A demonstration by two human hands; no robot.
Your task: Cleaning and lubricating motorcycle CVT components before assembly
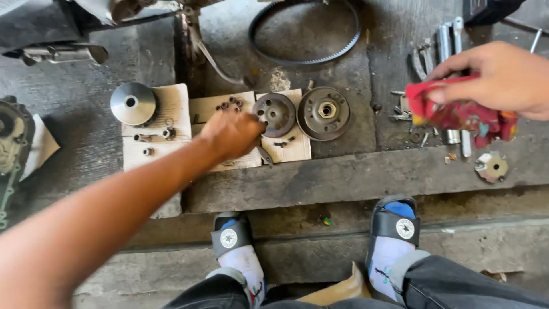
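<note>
nearest, at 6 o'clock, two feet in white socks and black sandals (394, 226) stand on the concrete step. from 8 o'clock the left arm reaches up toward the centre, and the left hand (231, 134) lies knuckles up over the pieces of cardboard (171, 109), its fingers curled down beside a round metal disc with holes (275, 114); i cannot tell if it grips anything under the palm. just at 3 o'clock of this disc rests a bigger clutch-like disc (324, 113), touching it or nearly so. at 9 o'clock of the hand, on the cardboard, sits a shiny cone-shaped pulley half (132, 103) with some small rollers (229, 104) near it (they are dark and small). at 2 o'clock the right hand (503, 77) is closed on a red rag (457, 111), held above several metal tools (449, 40) on the concrete floor. a small star-shaped metal part (492, 167) lies at 4 o'clock of the rag. farthest, at 12 o'clock, a black drive belt (303, 34) lies in a loop.
</note>
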